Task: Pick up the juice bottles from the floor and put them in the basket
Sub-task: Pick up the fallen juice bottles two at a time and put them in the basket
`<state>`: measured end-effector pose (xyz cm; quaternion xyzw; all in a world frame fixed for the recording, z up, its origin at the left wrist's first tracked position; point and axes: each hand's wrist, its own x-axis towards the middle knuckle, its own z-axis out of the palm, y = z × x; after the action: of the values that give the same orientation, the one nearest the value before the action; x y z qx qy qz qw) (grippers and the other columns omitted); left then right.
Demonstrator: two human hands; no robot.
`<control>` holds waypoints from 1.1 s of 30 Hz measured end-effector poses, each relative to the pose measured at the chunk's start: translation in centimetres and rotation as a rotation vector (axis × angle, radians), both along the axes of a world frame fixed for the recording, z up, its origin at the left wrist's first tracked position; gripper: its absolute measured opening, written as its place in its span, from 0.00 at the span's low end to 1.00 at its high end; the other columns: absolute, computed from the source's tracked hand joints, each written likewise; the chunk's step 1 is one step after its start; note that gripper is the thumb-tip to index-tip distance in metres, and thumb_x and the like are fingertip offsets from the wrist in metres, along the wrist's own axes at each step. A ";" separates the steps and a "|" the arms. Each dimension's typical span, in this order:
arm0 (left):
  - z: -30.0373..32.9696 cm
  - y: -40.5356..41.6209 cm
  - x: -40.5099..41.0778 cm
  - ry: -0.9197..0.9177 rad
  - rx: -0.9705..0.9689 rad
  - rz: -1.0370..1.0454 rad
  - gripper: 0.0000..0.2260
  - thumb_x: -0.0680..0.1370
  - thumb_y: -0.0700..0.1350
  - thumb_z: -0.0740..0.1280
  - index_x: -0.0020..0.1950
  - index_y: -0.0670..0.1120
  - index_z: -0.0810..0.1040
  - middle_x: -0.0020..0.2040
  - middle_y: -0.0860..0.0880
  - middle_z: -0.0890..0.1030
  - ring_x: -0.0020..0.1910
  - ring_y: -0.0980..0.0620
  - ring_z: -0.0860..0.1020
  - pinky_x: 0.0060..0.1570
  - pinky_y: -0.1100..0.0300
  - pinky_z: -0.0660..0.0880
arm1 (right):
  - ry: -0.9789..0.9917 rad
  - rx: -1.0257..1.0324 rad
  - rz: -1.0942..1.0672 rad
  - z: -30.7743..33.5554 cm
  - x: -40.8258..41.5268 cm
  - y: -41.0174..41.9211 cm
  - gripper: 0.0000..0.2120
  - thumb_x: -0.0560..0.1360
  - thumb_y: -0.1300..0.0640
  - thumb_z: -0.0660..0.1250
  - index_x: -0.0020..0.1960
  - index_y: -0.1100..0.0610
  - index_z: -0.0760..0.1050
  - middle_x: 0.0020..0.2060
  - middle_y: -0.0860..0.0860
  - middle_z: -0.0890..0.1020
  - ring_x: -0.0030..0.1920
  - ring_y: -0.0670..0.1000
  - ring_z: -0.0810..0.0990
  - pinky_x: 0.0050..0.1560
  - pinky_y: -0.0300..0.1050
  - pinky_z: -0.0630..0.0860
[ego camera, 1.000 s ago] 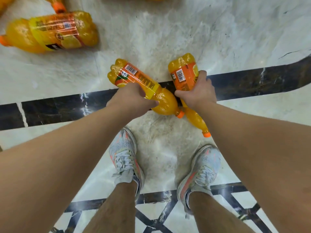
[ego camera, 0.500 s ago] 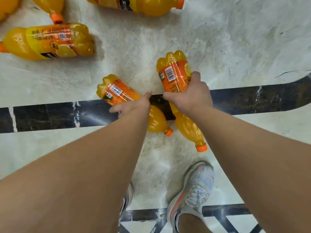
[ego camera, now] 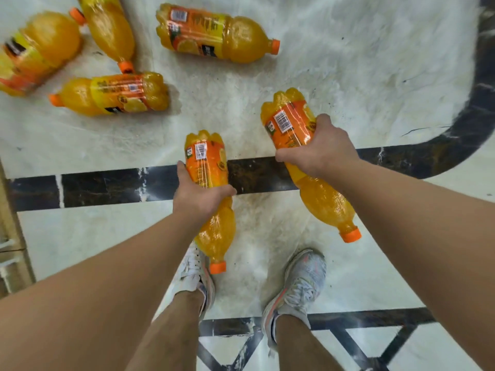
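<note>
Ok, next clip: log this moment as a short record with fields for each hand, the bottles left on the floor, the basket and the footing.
left hand: left hand grips the left-held bottle round its label, cap toward the feet
right hand: right hand grips the right-held bottle round its label, cap toward the feet
bottles on floor: four lie on their sides on the marble floor, upper left
basket: not in view
footing: both shoes on the floor below the held bottles

Both hands are lifting bottles off floor: left hand gripping left bottle, right hand gripping right bottle, bottles now separating, caps toward feet.
</note>
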<state>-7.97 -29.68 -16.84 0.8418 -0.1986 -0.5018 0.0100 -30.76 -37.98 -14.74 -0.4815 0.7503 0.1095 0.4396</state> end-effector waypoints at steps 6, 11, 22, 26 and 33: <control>11.9 -2.0 -0.7 0.133 -0.034 -0.011 0.57 0.68 0.55 0.83 0.84 0.60 0.46 0.73 0.48 0.70 0.66 0.38 0.75 0.63 0.37 0.76 | -0.009 -0.055 -0.002 12.0 -0.6 -1.5 0.48 0.64 0.33 0.77 0.74 0.51 0.61 0.61 0.54 0.76 0.58 0.60 0.78 0.56 0.57 0.79; 23.3 -5.6 -0.8 0.203 -0.137 -0.053 0.54 0.65 0.56 0.84 0.82 0.61 0.54 0.66 0.50 0.75 0.59 0.42 0.78 0.59 0.39 0.79 | 0.028 -0.105 -0.006 23.9 -0.7 -2.9 0.44 0.62 0.33 0.78 0.70 0.52 0.65 0.57 0.54 0.77 0.54 0.59 0.79 0.54 0.56 0.80; 56.7 -13.0 2.2 0.259 -0.388 -0.323 0.57 0.57 0.59 0.85 0.80 0.60 0.58 0.62 0.51 0.78 0.56 0.44 0.80 0.57 0.43 0.80 | 0.147 -0.289 0.107 57.0 1.3 -5.4 0.43 0.61 0.32 0.77 0.66 0.51 0.65 0.53 0.53 0.77 0.51 0.57 0.78 0.48 0.50 0.77; 69.0 -12.9 4.7 0.184 -0.557 -0.428 0.58 0.58 0.58 0.85 0.82 0.58 0.57 0.65 0.52 0.78 0.58 0.47 0.79 0.59 0.51 0.78 | 0.191 -0.363 0.131 68.9 3.9 -5.2 0.42 0.60 0.32 0.77 0.65 0.50 0.66 0.52 0.52 0.76 0.50 0.56 0.77 0.50 0.51 0.78; 84.6 -11.4 10.6 0.206 -0.666 -0.305 0.45 0.64 0.50 0.85 0.75 0.55 0.64 0.52 0.56 0.78 0.47 0.54 0.79 0.42 0.56 0.77 | 0.121 -0.531 0.112 85.4 10.4 -5.4 0.42 0.60 0.32 0.78 0.66 0.51 0.69 0.51 0.51 0.76 0.49 0.56 0.77 0.47 0.49 0.76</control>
<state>2.61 -41.04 67.71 0.6983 -0.4720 -0.4874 0.2281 -20.33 -43.41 70.65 -0.6134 0.7497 -0.0383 0.2456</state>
